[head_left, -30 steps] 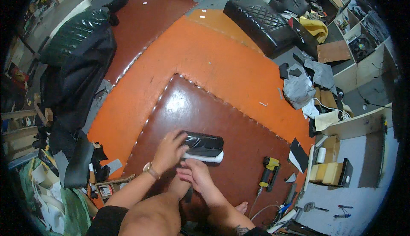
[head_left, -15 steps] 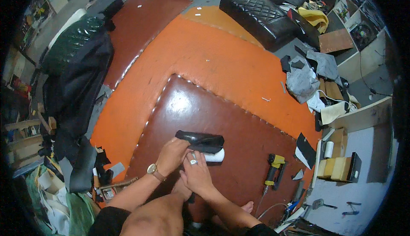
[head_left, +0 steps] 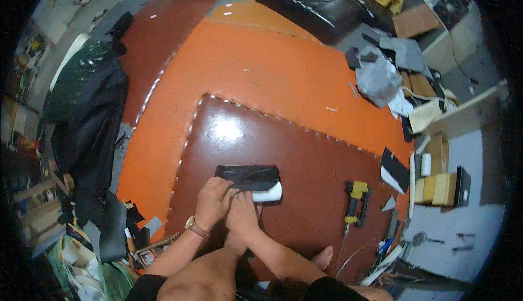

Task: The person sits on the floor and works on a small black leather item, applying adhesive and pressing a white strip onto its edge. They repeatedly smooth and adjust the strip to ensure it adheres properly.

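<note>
A glossy black leather-like piece lies on the brown padded mat in front of me. It is partly wrapped over a white roll of padding, whose right end sticks out. My left hand, with a watch on the wrist, is closed on the left end of the black piece. Right beside it, my right hand is closed too, its fingers pinching the black piece's lower edge at the left end of the white roll. Those fingertips are partly hidden. A yellow and black staple gun lies to the right on the mat.
Black sheet material is heaped at the left. A quilted black cushion lies at the far side. Grey scraps are piled at the right, near a shelf holding yellow foam blocks. My bare foot rests near the hose.
The view has shifted slightly. My right hand has turned and drawn closer to the left hand, uncovering more of the white roll. The black piece's upper fold looks flatter and wider.
</note>
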### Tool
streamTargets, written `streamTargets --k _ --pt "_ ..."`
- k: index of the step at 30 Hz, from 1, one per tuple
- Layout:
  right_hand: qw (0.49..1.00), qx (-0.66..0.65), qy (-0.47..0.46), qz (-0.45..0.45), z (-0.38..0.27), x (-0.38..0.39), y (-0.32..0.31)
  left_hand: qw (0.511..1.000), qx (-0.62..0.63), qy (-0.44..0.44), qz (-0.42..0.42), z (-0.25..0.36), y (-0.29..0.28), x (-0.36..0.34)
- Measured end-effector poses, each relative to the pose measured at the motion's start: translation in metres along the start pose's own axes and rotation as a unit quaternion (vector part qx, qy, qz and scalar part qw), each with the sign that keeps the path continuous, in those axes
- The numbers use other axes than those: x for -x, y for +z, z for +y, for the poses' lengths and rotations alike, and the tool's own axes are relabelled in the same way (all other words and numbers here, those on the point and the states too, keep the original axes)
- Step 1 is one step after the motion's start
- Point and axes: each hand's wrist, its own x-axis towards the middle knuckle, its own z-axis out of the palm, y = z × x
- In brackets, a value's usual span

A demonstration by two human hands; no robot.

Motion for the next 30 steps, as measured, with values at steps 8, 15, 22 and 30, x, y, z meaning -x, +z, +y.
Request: streamTargets --k 8,15,22,30 --pt "0.999 0.016 -0.041 0.016 0.011 -0.010 0.039 0.999 -0.004 -0.023 -0.040 -0.002 0.003 -0.009" --pt "0.997 -0.022 0.071 -0.001 -0.015 -0.047 0.055 0.992 0.038 -0.066 -0.098 -0.011 0.001 -0.016" --pt "0.990 -0.064 0.082 -0.092 -0.006 -0.059 0.042 0.983 0.027 -0.113 -0.142 -0.003 -0.004 -0.019" --pt "0.958 -0.282 0.051 0.024 0.018 -0.019 0.011 0.978 0.081 -0.087 -0.170 -0.001 -0.006 -0.022"
